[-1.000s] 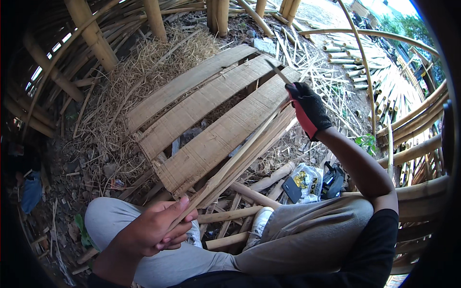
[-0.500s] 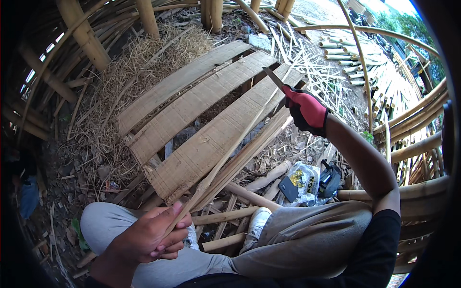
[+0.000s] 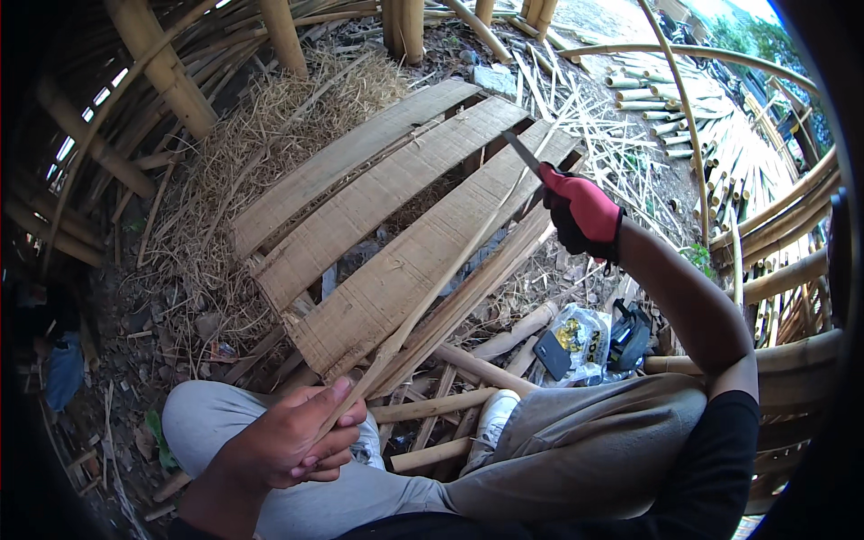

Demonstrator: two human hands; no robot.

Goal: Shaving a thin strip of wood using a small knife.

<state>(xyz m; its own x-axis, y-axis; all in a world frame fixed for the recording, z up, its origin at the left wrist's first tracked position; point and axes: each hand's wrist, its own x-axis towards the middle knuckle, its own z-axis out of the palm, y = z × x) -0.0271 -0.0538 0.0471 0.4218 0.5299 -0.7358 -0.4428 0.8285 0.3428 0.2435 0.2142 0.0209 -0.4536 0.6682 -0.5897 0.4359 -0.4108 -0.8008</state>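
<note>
My bare left hand (image 3: pixel 301 436) is wrapped round the near end of a long bamboo strip (image 3: pixel 423 306), just above my lap. The strip slants away to the upper right, over the edge of a low bench of wooden slats (image 3: pixel 396 252). In a pink and black glove, my right hand (image 3: pixel 580 211) grips a knife (image 3: pixel 522 151); its handle is hidden in the fist. The blade points up and left, close to the far part of the strip; whether they touch I cannot tell. Beside the bench's right edge lie more split bamboo lengths (image 3: pixel 486 283).
A phone (image 3: pixel 552 354), a clear plastic bag (image 3: pixel 589 337) and a dark object lie right of my shoe. Bamboo poles (image 3: pixel 481 364) cross below the bench. Dry shavings (image 3: pixel 243 171) heap at the left; cut bamboo (image 3: pixel 670 99) is stacked far right. Upright posts stand behind.
The whole view has shifted slightly, with the scene sitting a little farther right. Both hands keep their grips, and the knife stays near the strip's far part.
</note>
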